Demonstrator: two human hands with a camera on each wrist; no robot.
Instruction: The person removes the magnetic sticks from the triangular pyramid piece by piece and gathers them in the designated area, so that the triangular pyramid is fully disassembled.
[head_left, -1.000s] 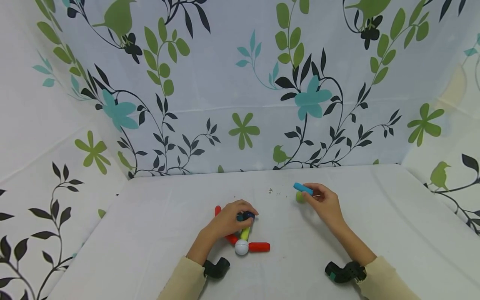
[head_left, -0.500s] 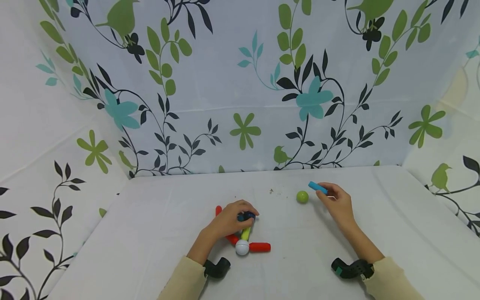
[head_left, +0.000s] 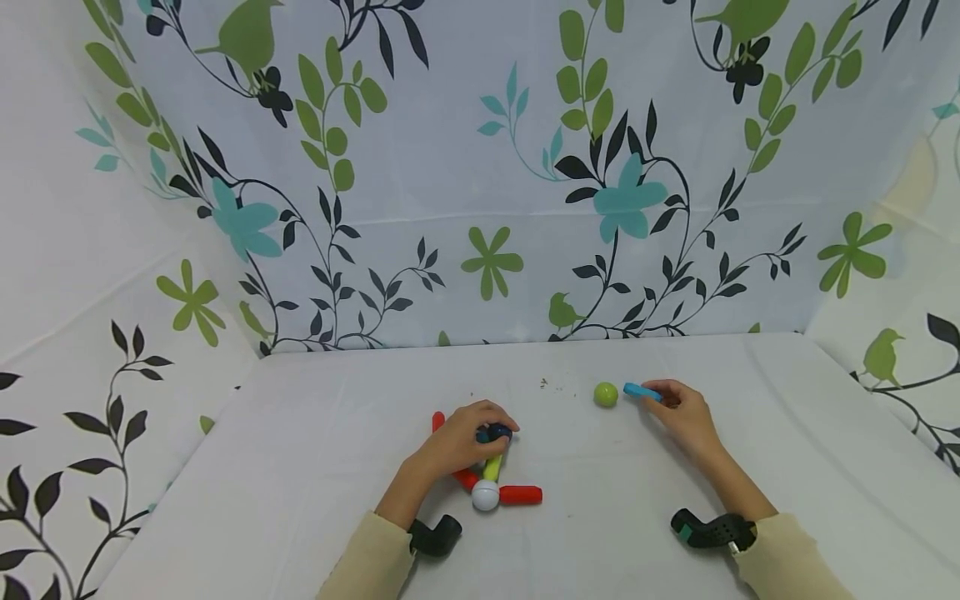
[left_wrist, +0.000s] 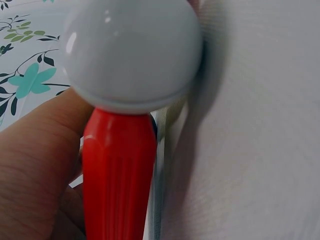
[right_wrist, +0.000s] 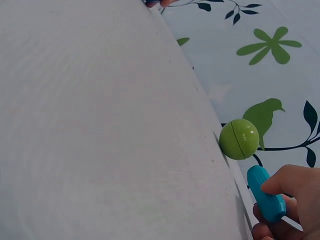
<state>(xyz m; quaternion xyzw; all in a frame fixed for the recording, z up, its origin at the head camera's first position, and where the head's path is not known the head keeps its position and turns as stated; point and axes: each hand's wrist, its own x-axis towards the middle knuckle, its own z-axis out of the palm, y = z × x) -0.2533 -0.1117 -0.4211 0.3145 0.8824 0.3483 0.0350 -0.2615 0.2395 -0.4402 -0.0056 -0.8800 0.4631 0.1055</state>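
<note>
My left hand (head_left: 459,439) holds a dark blue ball (head_left: 499,431) at the far end of a yellow-green stick (head_left: 491,468). That stick runs to a white ball (head_left: 485,496), from which a red stick (head_left: 521,495) points right. More red (head_left: 438,420) shows beyond the hand, which covers part of the assembly. In the left wrist view, the white ball (left_wrist: 132,52) sits on the end of a red stick (left_wrist: 119,175). My right hand (head_left: 686,417) pinches a light blue stick (head_left: 641,392) between thumb and fingers. Its free end points at a green ball (head_left: 606,394), close beside it.
A white cloth covers the table (head_left: 585,533), with small dark specks (head_left: 543,383) near its back edge. Behind it hangs a patterned curtain (head_left: 420,183) with leaves, flowers and birds. Each wrist wears a black camera mount (head_left: 437,537).
My right hand has moved right with the light blue stick, then lowered it, so the green ball now shows whole. The left hand has stayed in place on the dark blue ball.
</note>
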